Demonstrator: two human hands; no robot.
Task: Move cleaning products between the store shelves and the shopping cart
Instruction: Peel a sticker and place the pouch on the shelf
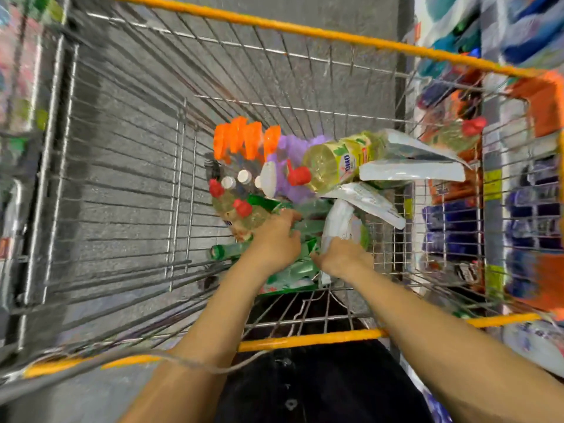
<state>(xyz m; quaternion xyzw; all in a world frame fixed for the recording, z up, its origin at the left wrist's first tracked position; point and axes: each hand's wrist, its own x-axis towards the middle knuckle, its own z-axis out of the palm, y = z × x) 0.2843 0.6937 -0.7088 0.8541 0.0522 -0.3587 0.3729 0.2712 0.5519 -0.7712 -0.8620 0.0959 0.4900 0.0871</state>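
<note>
Shopping cart (305, 31): one.
Orange caps (236, 137): four, in a row at the centre of the frame.
Red caps (299, 175): four (one sits apart, at the right of the frame).
Small white caps (244, 176): three, as far as the blur allows to count.
Purple bottle (293, 151): one.
Yellow bottles (335, 161): at least two.
White pouches (409, 172): four, right of centre.
Green packs (308, 227): several, too blurred to count.
Hands: two, the left hand (274, 239) and the right hand (343, 257).
</note>
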